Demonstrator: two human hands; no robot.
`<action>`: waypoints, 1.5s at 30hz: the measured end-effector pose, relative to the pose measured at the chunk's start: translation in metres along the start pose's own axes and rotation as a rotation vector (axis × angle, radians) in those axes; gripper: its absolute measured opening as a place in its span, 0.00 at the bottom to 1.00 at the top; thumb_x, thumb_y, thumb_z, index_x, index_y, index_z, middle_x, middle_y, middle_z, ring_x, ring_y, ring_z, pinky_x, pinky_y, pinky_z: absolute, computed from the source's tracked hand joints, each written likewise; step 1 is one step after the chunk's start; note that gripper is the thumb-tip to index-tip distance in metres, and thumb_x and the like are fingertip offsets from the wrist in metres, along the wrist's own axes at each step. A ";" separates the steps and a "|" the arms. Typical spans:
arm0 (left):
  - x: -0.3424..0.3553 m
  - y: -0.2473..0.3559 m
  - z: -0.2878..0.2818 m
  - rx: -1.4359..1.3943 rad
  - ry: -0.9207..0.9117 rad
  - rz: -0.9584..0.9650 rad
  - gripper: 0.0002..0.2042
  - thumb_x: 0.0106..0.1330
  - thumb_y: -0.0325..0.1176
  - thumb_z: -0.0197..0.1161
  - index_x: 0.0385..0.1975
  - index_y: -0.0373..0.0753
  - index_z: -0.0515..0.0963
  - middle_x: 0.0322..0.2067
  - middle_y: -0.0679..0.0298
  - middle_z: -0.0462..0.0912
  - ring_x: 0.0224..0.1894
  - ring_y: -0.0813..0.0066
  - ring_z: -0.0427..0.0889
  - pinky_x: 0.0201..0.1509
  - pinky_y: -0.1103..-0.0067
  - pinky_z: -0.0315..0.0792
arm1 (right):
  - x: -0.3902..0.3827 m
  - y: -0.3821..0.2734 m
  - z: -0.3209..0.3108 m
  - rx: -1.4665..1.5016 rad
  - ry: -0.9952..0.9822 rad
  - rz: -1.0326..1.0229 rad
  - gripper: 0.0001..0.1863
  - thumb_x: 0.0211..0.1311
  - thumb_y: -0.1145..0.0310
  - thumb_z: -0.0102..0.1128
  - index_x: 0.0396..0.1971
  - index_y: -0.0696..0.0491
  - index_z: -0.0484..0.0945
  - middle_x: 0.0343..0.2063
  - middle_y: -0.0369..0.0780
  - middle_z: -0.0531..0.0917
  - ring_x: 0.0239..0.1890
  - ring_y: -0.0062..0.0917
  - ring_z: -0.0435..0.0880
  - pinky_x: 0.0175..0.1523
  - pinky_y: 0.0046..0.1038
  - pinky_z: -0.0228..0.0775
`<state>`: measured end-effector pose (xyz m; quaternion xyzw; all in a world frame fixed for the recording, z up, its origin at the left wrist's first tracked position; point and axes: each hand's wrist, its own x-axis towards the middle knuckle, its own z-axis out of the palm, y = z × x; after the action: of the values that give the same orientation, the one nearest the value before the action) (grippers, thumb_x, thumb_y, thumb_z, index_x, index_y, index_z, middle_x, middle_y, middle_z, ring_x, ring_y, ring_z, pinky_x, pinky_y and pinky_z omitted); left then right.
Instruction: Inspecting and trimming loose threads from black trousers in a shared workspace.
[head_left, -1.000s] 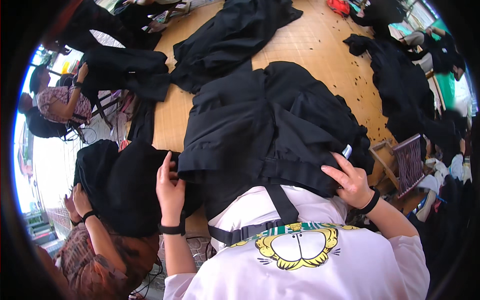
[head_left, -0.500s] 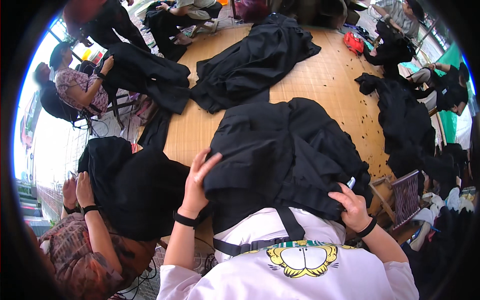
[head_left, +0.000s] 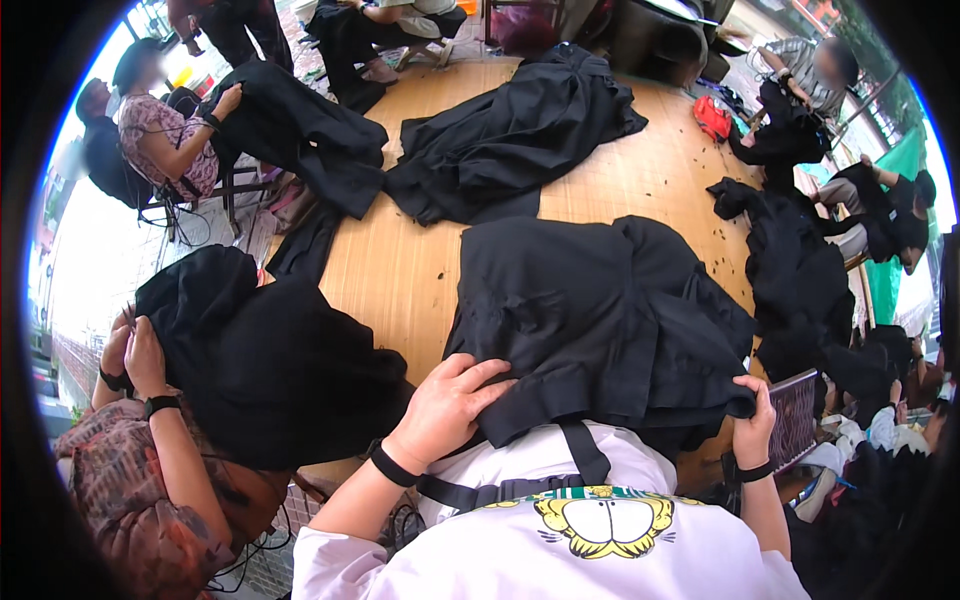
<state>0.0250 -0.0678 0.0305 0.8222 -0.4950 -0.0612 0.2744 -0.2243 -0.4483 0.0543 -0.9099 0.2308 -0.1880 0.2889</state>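
"pale wooden tabletop (head_left: 370, 285), plenty of dark cloth about. what are the hands doing?"

"the left hand (head_left: 440, 412) lies loosely spread, fingers stretched over the near left edge of a black garment (head_left: 565, 300). its thumb is out of sight, so i can't tell whether it pinches. the right hand (head_left: 752, 425) is closed, thumb and fingers gripping the garment's near right corner."

"and where does the garment sit?"

"across the near side of the table, its close edge reaching the wearer's pale shirt (head_left: 620, 545)."

"how far along would you say it is?"

"spread out, i'd judge, with the left panel fairly flat. creases cross the middle and the right side looks gathered, so it's not smooth all over. i see no tool in either hand."

"further out?"

"just to the left, a co-worker's hands (head_left: 138, 355) are raised at the edge of another dark cloth (head_left: 280, 365). beyond the garment lies a rumpled black heap (head_left: 510, 140), and a red item (head_left: 712, 118) rests near the far right edge."
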 end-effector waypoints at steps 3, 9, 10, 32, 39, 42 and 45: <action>0.005 -0.004 0.000 -0.021 -0.010 0.026 0.30 0.40 0.19 0.68 0.50 0.46 0.83 0.56 0.67 0.79 0.51 0.58 0.76 0.58 0.70 0.75 | -0.001 -0.003 0.001 -0.005 0.022 0.019 0.11 0.62 0.77 0.58 0.45 0.57 0.77 0.40 0.42 0.83 0.46 0.32 0.83 0.56 0.29 0.71; 0.008 -0.005 -0.006 -0.053 -0.042 0.084 0.29 0.42 0.24 0.71 0.52 0.46 0.82 0.58 0.67 0.78 0.52 0.58 0.76 0.59 0.70 0.74 | 0.009 -0.004 0.002 0.050 0.046 0.054 0.18 0.53 0.87 0.53 0.44 0.58 0.77 0.39 0.38 0.82 0.46 0.24 0.80 0.57 0.26 0.69; 0.009 -0.004 -0.006 -0.060 -0.053 0.095 0.29 0.42 0.25 0.71 0.51 0.46 0.82 0.58 0.67 0.78 0.52 0.59 0.76 0.59 0.71 0.74 | 0.012 -0.001 0.000 0.095 0.058 0.053 0.19 0.52 0.88 0.53 0.44 0.57 0.77 0.38 0.37 0.82 0.44 0.22 0.79 0.55 0.25 0.69; -0.004 0.005 0.022 -0.152 -0.069 0.153 0.16 0.49 0.30 0.69 0.40 0.39 0.84 0.37 0.65 0.84 0.42 0.64 0.81 0.51 0.74 0.78 | 0.037 0.020 -0.009 0.205 -0.037 0.259 0.11 0.57 0.84 0.55 0.39 0.56 0.78 0.33 0.33 0.80 0.35 0.15 0.76 0.43 0.20 0.68; 0.006 0.000 0.024 -0.180 -0.110 0.128 0.16 0.47 0.30 0.70 0.39 0.39 0.84 0.37 0.64 0.84 0.40 0.64 0.81 0.49 0.73 0.78 | 0.045 0.034 0.006 0.213 -0.045 0.316 0.12 0.55 0.84 0.55 0.38 0.58 0.78 0.35 0.37 0.82 0.40 0.21 0.80 0.50 0.25 0.72; 0.011 -0.003 0.017 -0.259 -0.094 0.126 0.17 0.47 0.29 0.70 0.40 0.38 0.84 0.38 0.63 0.84 0.39 0.62 0.82 0.48 0.72 0.78 | 0.046 0.040 0.012 0.163 -0.072 0.346 0.13 0.54 0.85 0.54 0.39 0.57 0.78 0.35 0.35 0.81 0.40 0.20 0.79 0.48 0.23 0.71; 0.018 -0.008 0.005 -0.462 -0.031 0.111 0.16 0.49 0.26 0.66 0.41 0.36 0.83 0.41 0.60 0.85 0.40 0.60 0.83 0.48 0.72 0.78 | 0.046 0.037 0.020 0.268 -0.106 0.426 0.13 0.56 0.85 0.54 0.40 0.55 0.78 0.34 0.32 0.79 0.35 0.16 0.78 0.41 0.19 0.70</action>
<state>0.0384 -0.0816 0.0255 0.7083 -0.5163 -0.1702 0.4505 -0.1884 -0.4908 0.0263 -0.8028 0.3750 -0.1039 0.4518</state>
